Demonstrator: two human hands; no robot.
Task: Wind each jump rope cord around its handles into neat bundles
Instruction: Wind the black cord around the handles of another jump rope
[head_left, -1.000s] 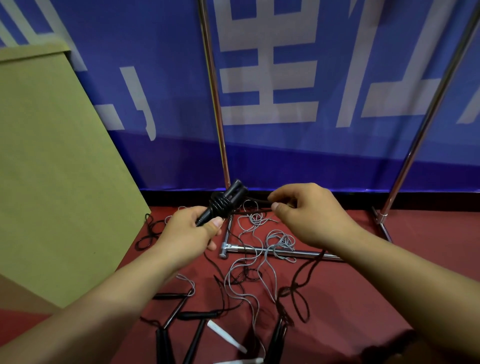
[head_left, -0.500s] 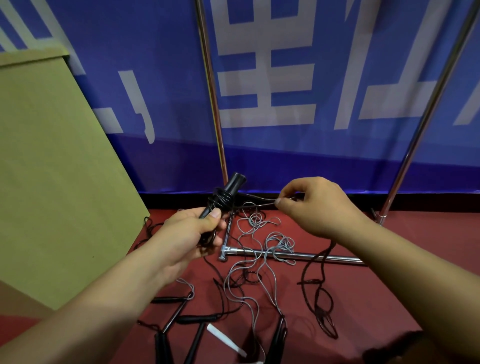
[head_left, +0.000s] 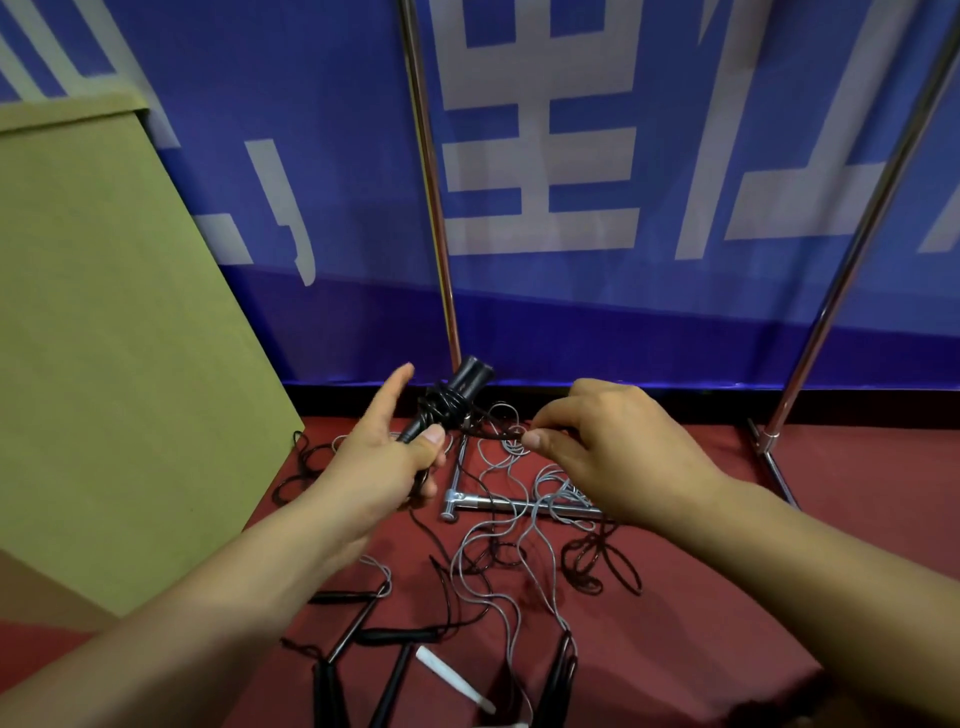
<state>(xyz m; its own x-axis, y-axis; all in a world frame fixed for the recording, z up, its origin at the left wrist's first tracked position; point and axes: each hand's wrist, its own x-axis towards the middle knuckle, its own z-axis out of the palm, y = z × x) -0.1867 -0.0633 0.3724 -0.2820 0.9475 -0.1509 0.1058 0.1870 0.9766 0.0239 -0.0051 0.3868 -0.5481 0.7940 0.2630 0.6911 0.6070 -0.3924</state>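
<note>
My left hand (head_left: 387, 467) grips the lower end of a pair of black handles (head_left: 457, 392), thumb pressed on them and index finger pointing up and free. A few turns of black cord (head_left: 441, 405) already sit around their middle, so this bundle is started but far from finished. My right hand (head_left: 602, 447) is just beside it, thumb and forefinger pinching the running cord close to the handles, ready, I judge, for the next wrap. The rest of that cord trails down behind my right wrist to dark loops (head_left: 597, 566) on the red floor (head_left: 857, 493).

Much is left. A grey cord (head_left: 519, 551) lies loose and tangled across the metal stand foot (head_left: 498, 503) in the middle of the floor, and several more black handles (head_left: 395, 636) lie unwound near the bottom edge. How many separate ropes that makes I cannot tell, since the cords cross each other. A white stick-like piece (head_left: 452, 678) lies among them.
</note>
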